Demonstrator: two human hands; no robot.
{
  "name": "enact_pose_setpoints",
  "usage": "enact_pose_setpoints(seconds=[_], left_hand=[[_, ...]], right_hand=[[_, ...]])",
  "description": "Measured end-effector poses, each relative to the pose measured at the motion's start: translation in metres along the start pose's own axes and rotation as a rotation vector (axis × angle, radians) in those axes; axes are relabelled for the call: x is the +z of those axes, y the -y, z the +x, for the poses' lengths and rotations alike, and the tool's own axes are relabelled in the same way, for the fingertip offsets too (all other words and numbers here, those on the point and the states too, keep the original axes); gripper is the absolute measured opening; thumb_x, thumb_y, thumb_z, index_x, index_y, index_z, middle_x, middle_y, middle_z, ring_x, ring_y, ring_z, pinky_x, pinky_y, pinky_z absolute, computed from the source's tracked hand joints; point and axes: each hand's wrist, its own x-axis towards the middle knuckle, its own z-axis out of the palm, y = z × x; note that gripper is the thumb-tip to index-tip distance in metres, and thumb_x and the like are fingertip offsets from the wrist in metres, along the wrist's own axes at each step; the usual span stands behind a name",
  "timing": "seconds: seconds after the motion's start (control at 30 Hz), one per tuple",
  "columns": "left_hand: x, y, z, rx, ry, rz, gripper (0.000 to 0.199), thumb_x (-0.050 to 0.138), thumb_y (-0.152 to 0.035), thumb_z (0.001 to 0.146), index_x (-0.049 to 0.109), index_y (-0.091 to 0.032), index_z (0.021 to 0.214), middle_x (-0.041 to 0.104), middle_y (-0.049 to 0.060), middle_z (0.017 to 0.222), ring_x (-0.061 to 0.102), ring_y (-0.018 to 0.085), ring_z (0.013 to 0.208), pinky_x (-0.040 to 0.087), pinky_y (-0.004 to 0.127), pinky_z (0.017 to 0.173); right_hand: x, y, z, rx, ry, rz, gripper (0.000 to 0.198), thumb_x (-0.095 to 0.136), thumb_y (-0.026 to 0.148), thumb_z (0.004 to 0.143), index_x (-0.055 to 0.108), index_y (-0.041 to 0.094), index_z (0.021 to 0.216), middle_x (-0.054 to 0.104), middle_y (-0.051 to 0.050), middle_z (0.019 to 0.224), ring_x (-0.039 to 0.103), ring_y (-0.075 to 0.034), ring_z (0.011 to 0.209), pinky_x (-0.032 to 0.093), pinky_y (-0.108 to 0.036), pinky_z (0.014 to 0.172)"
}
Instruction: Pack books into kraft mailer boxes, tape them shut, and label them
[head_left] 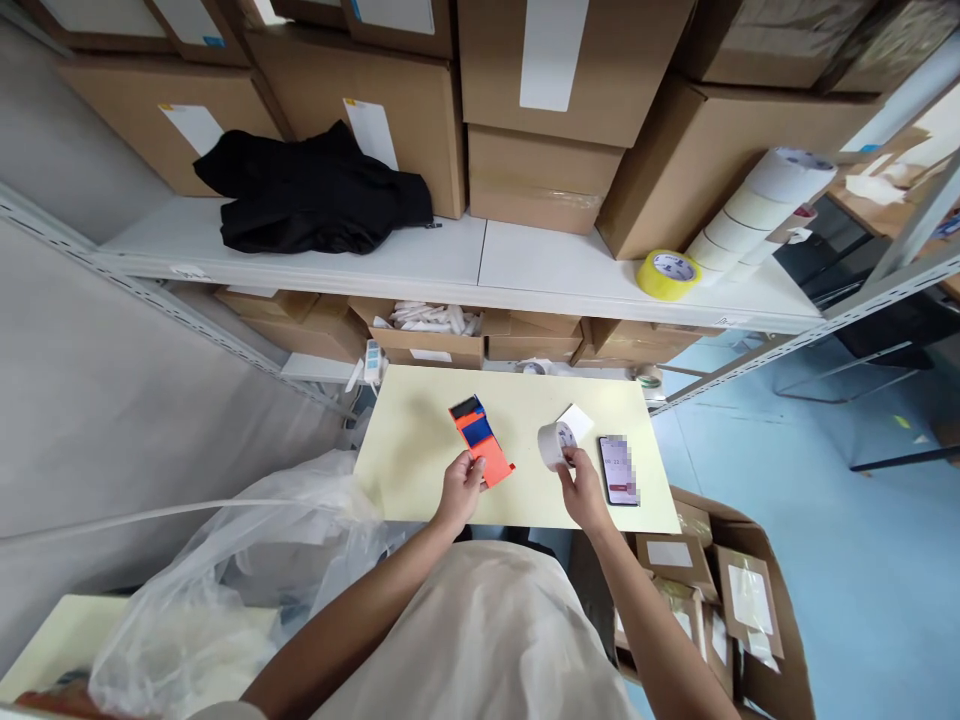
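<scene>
My left hand (460,490) is closed on the near end of an orange tape dispenser (495,463) with blue and black parts at its far end. It is held over the pale yellow table (416,415). To the right, my right hand (583,488) grips a roll of white tape (551,447) by its near edge, the thumb at the core. A small white card or paper stack (576,420) lies just behind the roll. Right of that hand, a phone (618,470) rests face up on the table, its screen lit.
Behind the table stands a shelf (525,262) with cardboard boxes (536,175), a black garment (315,195), a yellow tape roll (669,274) and stacked white rolls (742,225). A large carton of packed boxes (750,600) sits at lower right, clear plastic bags (300,540) at left.
</scene>
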Motion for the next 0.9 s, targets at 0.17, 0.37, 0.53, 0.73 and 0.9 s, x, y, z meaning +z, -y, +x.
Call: enact_pose_setpoints(seconds=[0.17,0.37,0.53,0.73,0.9], left_hand=[[0.004,-0.001,0.001,-0.051,0.014,-0.008,0.044,0.07,-0.055,0.065,0.06,-0.016,0.083,0.064,0.002,0.08,0.064,0.018,0.078,0.057,0.034,0.071],[0.009,-0.004,0.003,-0.117,0.041,-0.014,0.043,0.071,-0.053,0.064,0.059,-0.016,0.081,0.065,0.003,0.078,0.065,0.018,0.075,0.056,0.032,0.067],[0.024,-0.005,0.008,-0.097,0.06,-0.006,0.041,0.071,-0.053,0.065,0.06,-0.016,0.08,0.064,0.001,0.072,0.063,0.016,0.07,0.056,0.03,0.065],[0.045,-0.009,0.011,-0.102,0.111,0.007,0.04,0.07,-0.051,0.067,0.063,-0.015,0.084,0.067,0.004,0.077,0.065,0.017,0.072,0.055,0.031,0.064],[0.054,-0.02,0.011,-0.07,0.136,0.017,0.038,0.07,-0.049,0.068,0.067,-0.015,0.085,0.069,0.004,0.076,0.066,0.018,0.069,0.055,0.031,0.062]], right_hand=[[0.001,-0.012,-0.001,-0.071,-0.109,-0.308,0.021,0.048,0.029,0.089,0.068,0.022,0.091,0.051,-0.009,0.092,0.051,-0.025,0.09,0.044,-0.043,0.079],[-0.02,-0.016,0.013,-0.112,-0.019,-0.286,0.027,0.041,0.027,0.093,0.066,0.019,0.097,0.055,-0.006,0.077,0.054,-0.019,0.07,0.044,-0.032,0.064],[-0.059,-0.003,0.044,-0.218,-0.07,-0.286,0.026,0.04,0.027,0.094,0.062,0.019,0.102,0.059,-0.007,0.082,0.058,-0.02,0.075,0.047,-0.033,0.069],[-0.099,0.034,0.129,-0.284,-0.237,-0.351,0.028,0.04,0.029,0.093,0.063,0.019,0.104,0.062,-0.009,0.088,0.058,-0.023,0.085,0.047,-0.036,0.078],[-0.119,0.057,0.231,-0.288,-0.335,-0.31,0.032,0.043,0.029,0.091,0.061,0.014,0.113,0.064,-0.013,0.097,0.058,-0.026,0.096,0.045,-0.045,0.09]])
